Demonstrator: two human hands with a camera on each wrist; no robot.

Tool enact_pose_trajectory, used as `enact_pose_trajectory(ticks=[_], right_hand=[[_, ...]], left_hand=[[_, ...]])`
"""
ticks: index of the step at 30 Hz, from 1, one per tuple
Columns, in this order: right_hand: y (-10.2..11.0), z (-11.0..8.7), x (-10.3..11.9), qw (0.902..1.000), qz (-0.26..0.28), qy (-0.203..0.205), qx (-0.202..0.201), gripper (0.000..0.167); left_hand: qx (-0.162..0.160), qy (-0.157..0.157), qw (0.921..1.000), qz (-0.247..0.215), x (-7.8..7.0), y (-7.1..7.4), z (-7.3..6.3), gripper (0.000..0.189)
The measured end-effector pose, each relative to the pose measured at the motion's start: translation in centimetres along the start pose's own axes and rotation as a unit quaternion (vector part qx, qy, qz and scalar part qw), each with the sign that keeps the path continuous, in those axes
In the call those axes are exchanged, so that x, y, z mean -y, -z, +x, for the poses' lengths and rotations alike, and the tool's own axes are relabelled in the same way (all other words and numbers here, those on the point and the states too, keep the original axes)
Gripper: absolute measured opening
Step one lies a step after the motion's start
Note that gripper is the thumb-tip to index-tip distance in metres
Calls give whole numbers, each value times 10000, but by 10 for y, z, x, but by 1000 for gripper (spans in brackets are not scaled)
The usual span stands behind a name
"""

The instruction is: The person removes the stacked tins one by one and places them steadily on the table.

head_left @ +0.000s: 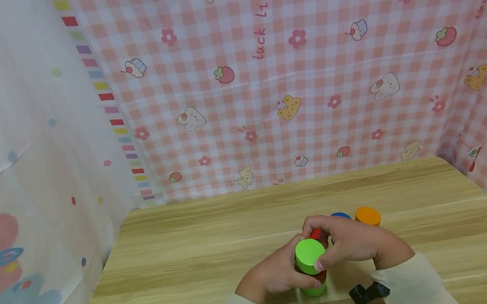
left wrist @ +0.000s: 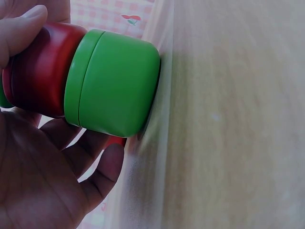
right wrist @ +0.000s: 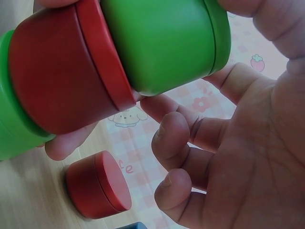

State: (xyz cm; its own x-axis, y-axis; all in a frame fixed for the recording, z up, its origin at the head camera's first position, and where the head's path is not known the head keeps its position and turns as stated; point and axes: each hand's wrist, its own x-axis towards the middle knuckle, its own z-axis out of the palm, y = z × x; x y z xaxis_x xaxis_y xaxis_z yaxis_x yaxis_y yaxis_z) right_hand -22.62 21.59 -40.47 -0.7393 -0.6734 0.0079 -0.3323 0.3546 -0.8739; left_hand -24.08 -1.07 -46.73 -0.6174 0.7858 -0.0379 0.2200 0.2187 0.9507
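Note:
Three small round lidded tins stand one above another on the wooden table. The bottom green tin (left wrist: 114,83) rests on the tabletop. Above it is a red tin (right wrist: 62,71), which my left hand (head_left: 274,274) steadies with thumb and fingers curled around it. At the top is another green tin (head_left: 310,253), pinched by my right hand (head_left: 355,238) between thumb and index finger. In the right wrist view this upper tin sits slightly off line from the red lid; whether it bears fully on it I cannot tell. The right hand's other fingers curl loosely.
Behind the stack, a second red tin (right wrist: 95,186) stands on the table (head_left: 185,267), partly hidden by my hands in the head view. A blue tin (head_left: 340,215) and an orange tin (head_left: 368,215) are just beyond my right hand. Patterned cloth (head_left: 262,90) hangs behind the table.

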Motion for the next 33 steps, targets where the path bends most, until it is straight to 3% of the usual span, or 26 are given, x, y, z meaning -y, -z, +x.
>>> enact_pose_trajectory(ticks=[33], right_hand=[[0, 0, 0, 10000, 45, 37, 24, 41]], left_hand=[[-8, -4, 10000, -17, -2, -1, 0, 70]])
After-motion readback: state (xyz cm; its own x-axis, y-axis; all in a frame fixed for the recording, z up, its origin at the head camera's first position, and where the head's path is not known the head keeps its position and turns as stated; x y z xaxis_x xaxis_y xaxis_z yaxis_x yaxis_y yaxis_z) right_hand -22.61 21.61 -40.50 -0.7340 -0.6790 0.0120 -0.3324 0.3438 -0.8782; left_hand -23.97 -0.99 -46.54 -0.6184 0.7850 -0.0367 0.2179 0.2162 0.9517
